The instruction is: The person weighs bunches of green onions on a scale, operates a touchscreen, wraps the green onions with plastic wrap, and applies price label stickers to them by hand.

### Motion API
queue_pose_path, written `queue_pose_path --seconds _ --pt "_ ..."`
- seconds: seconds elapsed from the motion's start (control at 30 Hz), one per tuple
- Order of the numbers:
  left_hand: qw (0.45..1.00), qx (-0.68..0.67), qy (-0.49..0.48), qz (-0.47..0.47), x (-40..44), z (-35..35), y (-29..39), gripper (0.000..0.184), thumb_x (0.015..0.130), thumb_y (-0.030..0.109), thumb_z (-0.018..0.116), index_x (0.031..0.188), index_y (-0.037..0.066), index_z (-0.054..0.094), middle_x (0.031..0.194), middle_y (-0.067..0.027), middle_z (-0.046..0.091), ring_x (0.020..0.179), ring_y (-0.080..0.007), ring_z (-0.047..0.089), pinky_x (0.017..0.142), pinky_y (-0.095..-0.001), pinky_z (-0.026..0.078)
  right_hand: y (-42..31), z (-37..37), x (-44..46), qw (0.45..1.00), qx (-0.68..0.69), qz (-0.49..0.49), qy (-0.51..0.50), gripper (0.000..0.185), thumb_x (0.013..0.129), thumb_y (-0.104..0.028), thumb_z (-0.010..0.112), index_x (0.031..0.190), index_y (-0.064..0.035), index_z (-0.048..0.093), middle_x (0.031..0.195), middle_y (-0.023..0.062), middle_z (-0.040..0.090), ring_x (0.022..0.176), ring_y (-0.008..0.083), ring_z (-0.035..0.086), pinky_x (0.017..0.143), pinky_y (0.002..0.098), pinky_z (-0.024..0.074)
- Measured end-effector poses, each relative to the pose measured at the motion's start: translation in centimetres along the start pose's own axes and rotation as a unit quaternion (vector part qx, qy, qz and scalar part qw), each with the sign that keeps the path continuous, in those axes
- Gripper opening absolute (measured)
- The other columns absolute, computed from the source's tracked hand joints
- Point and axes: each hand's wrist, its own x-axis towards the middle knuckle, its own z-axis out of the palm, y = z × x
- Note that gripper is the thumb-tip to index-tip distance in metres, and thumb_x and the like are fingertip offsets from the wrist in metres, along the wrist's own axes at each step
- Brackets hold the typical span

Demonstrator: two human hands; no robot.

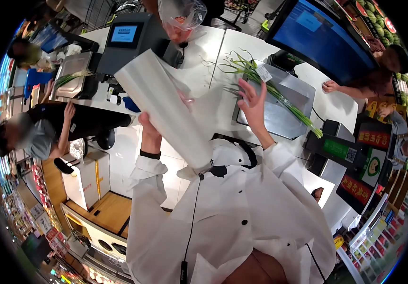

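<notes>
My left hand point(151, 133) is wrapped around a large roll of clear plastic bags point(163, 106), which tilts across my front. A loose sheet of film hangs off the roll's right side. My right hand point(253, 108) is raised with its fingers spread, over the left side of a metal weighing scale point(279, 113). Just beyond it, a bunch of green onions point(286, 104) lies diagonally across the scale plate and past its edges. A white printed label point(263, 73) sits on the onions.
A large monitor point(324, 38) stands behind the scale. A dark machine with a small screen point(124, 35) is at the left back. Across the white counter point(201, 54), someone holds a clear bag point(181, 19). Other people stand left and right. A QR-code sign point(339, 150) is at the right.
</notes>
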Motion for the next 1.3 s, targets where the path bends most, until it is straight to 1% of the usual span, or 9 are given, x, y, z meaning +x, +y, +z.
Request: queue_pose_path --seconds 0.17,0.23,0.47,0.57,0.73,0.9,0.97,1.13,1.3 --pt "0.997 -0.064 -0.027 -0.03 -1.3 3.9 1.2 0.113 0.062 0.081 0.064 0.142 0.007 0.035 0.116 -0.0134 0.055 0.108 -0.0416 0.054 0.089 -0.0495 0.05 0.7 -0.4 0.4 0.919 0.296 0.26 -0.024 0.065 0.104 -0.052 0.025 0.152 -0.0194 -0.002 0.137 0.0222 0.051 0.123 0.0313 0.055 0.101 0.0394 0.042" --pt "0.961 -0.252 -0.1 -0.052 -2.4 2.3 -0.6 0.116 0.06 0.083 0.065 0.147 0.016 0.031 0.117 -0.0119 0.055 0.116 -0.0459 0.045 0.087 -0.0481 0.05 2.1 0.1 0.0 0.927 0.259 0.268 -0.05 0.074 0.102 -0.053 0.033 0.152 -0.0137 -0.005 0.129 0.0218 0.057 0.118 0.0298 0.057 0.101 0.0389 0.0429" --pt "0.937 -0.33 -0.117 -0.009 -3.7 2.6 -2.6 0.111 0.064 0.078 0.067 0.149 0.017 0.027 0.124 -0.0115 0.049 0.119 -0.0439 0.042 0.09 -0.0502 0.048 4.5 3.7 0.7 0.936 0.142 0.293 -0.137 0.096 0.098 -0.055 0.047 0.15 -0.0007 -0.013 0.121 0.0211 0.063 0.118 0.0273 0.056 0.108 0.0384 0.0365" --pt "0.929 -0.35 -0.121 0.011 -4.2 2.6 -3.0 0.109 0.066 0.075 0.067 0.15 0.017 0.025 0.127 -0.0113 0.046 0.121 -0.0428 0.041 0.092 -0.0512 0.047 4.9 5.6 2.4 0.9 0.323 0.252 -0.151 0.087 0.098 -0.053 0.048 0.154 -0.0115 -0.005 0.135 0.0162 0.055 0.114 0.0231 0.058 0.105 0.0359 0.0387" --pt "0.926 -0.356 -0.124 0.025 -4.9 2.7 -3.2 0.107 0.07 0.07 0.068 0.151 0.018 0.023 0.133 -0.0109 0.042 0.123 -0.0411 0.038 0.095 -0.0529 0.045 4.3 8.4 0.9 0.924 0.197 0.238 -0.226 0.07 0.102 -0.048 0.041 0.154 -0.0141 0.009 0.141 0.0088 0.046 0.13 0.0212 0.045 0.104 0.0396 0.0399" --pt "0.931 -0.343 -0.12 0.027 -5.9 1.4 -2.7 0.104 0.073 0.066 0.069 0.152 0.019 0.02 0.138 -0.0105 0.037 0.126 -0.0394 0.036 0.097 -0.0547 0.044 3.8 6.9 -2.7 0.775 0.363 0.417 -0.306 0.064 0.101 -0.054 0.038 0.148 -0.0107 0.029 0.144 0.0075 0.046 0.13 0.0238 0.047 0.107 0.044 0.0378" --pt "0.934 -0.337 -0.121 0.022 -5.9 0.7 -2.4 0.103 0.075 0.064 0.07 0.153 0.02 0.019 0.141 -0.0104 0.035 0.127 -0.0388 0.035 0.098 -0.0554 0.043 2.9 7.1 -3.7 0.777 0.39 0.43 -0.243 0.067 0.1 -0.058 0.035 0.146 -0.0102 0.032 0.142 0.0085 0.049 0.125 0.025 0.051 0.106 0.0435 0.039" --pt "0.932 -0.34 -0.126 -0.015 -5.7 -0.8 -2.5 0.101 0.078 0.06 0.071 0.154 0.021 0.016 0.146 -0.01 0.031 0.13 -0.0371 0.032 0.101 -0.0571 0.042 1.8 6.4 -3.5 0.781 0.471 0.408 -0.032 0.072 0.09 -0.008 0.066 0.147 -0.0078 0.023 0.13 0.0124 0.059 0.114 0.0194 0.056 0.097 0.0343 0.0463" --pt "0.804 -0.564 -0.185 -0.019 -3.6 0.5 -4.7 0.098 0.075 0.05 0.08 0.15 0.015 0.027 0.149 -0.0129 0.03 0.141 -0.0315 0.025 0.107 -0.0624 0.034 -6.8 2.1 -2.0 0.943 0.219 0.127 0.215 0.078 0.089 -0.001 0.063 0.149 -0.0111 0.014 0.118 0.0125 0.061 0.081 0.0099 0.058 0.067 0.0197 0.0479"
